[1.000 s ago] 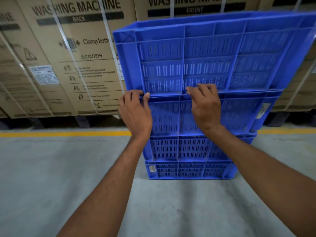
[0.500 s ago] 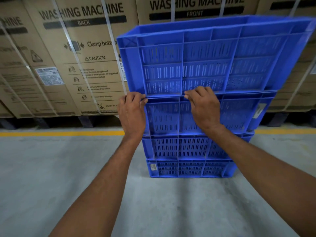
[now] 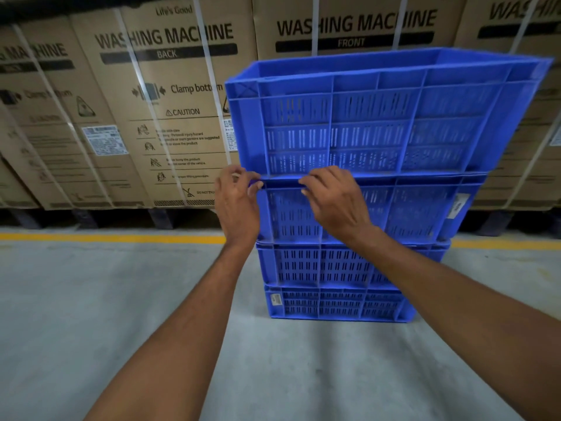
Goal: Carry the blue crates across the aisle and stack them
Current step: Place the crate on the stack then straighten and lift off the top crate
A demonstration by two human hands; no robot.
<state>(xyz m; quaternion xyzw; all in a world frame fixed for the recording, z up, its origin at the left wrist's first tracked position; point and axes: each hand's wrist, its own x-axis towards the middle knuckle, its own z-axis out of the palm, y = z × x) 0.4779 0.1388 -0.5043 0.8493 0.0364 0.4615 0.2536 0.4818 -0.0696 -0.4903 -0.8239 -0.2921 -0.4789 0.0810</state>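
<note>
Standing at 1 o'clock on the warehouse floor, four high: the stack of blue crates (image 3: 334,265), with the top crate (image 3: 388,117) seated on it and seeming to overhang toward 3 o'clock. Hooked on that crate's lower edge, near together but not touching: the left hand (image 3: 236,205), curled round the corner at 9 o'clock, and the right hand (image 3: 337,202), fingers (image 3: 306,184) bent onto the same ledge just toward 3 o'clock. Likely risks from here: pinched fingertips, if caught in the seam during settling; a crooked top tier, if released before nesting squarely; a tipping stack, given both grips crowded at the 9 o'clock end and nothing steadying the far side; a knock against the goods close behind at 12 o'clock. Underfoot, a bare grey concrete floor (image 3: 91,299), smooth and faintly scuffed, crossed from 9 to 3 o'clock by a yellow line (image 3: 106,237). Beyond it, ranged on dark pallets (image 3: 158,217), tall brown cartons (image 3: 167,117) printed WASHING MACHINE and bound with white straps (image 3: 315,13). Dim light throughout.
</note>
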